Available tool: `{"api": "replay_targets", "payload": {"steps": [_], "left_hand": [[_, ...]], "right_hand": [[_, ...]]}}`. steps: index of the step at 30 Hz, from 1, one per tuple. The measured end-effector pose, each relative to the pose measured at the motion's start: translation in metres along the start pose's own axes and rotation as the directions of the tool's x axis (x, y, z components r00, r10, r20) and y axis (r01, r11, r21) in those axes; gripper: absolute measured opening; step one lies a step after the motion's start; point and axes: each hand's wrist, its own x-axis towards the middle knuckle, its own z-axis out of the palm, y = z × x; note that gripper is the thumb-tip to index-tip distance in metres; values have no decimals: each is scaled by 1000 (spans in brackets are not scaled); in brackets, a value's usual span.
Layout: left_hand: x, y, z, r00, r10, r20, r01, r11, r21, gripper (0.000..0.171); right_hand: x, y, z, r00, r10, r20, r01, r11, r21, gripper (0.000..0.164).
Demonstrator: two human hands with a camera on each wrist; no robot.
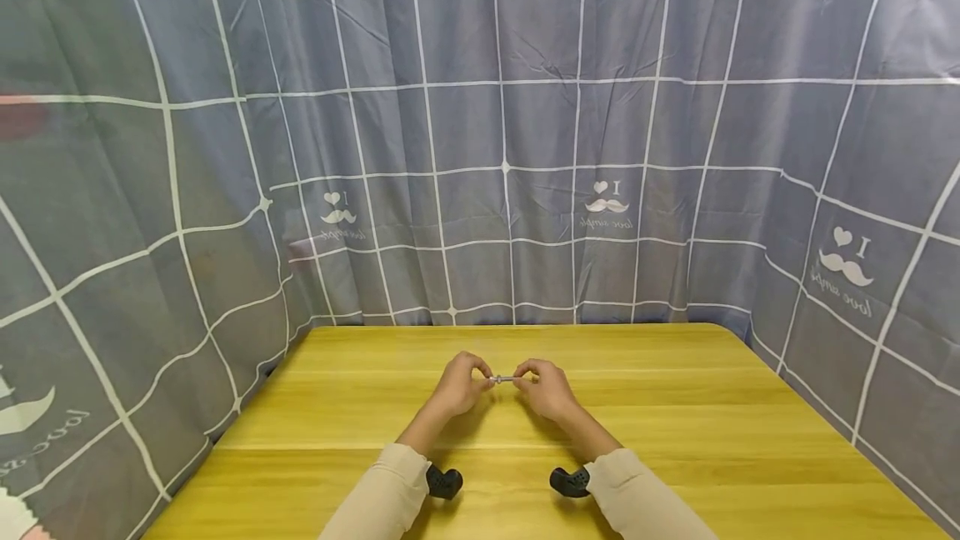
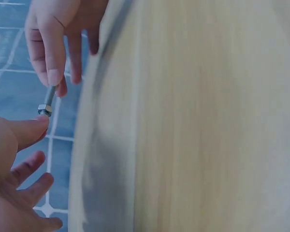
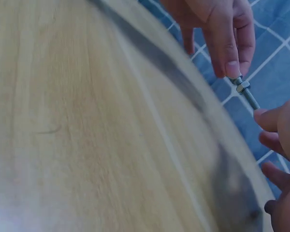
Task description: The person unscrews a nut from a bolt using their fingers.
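A silver metal bolt (image 1: 506, 378) is stretched lengthwise between both hands above the yellow wooden table (image 1: 495, 432). My left hand (image 1: 459, 383) pinches one end between thumb and finger, close beside a hex nut (image 3: 242, 87) on the threaded shaft. The opposite end is pinched by the fingertips of my right hand (image 1: 547, 390). From the left wrist, the nut (image 2: 45, 109) shows right at the left thumb, with bare thread running up to the right fingers. Fingertips hide both ends of the bolt. The other fingers of the left hand (image 2: 24, 179) are spread away from it.
A grey curtain (image 1: 540, 123) with white grid lines hangs behind the table and along both sides. Black wrist-worn devices (image 1: 444, 482) show at the sleeve cuffs. At the lower left edge, a bit of pale fabric (image 1: 13, 517) is in view.
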Motion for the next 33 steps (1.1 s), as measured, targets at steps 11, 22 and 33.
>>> {"api": "replay_targets", "payload": {"steps": [11,22,33], "left_hand": [[-17,26,-5,997,-1,-73,-17,970,-242,5],[-34,53,-15,988,-37,-152,-32,904,-427,9],[-43,80,-28,978,10,-207,-106,880,-462,11]], "right_hand": [[-20,-19,-19,997,-35,-62,47,980,193,5],[-47,-60,-30,994,6,-108,36,926,376,4],[-56,-78,-41,989,42,-140,35,859,511,12]]}}
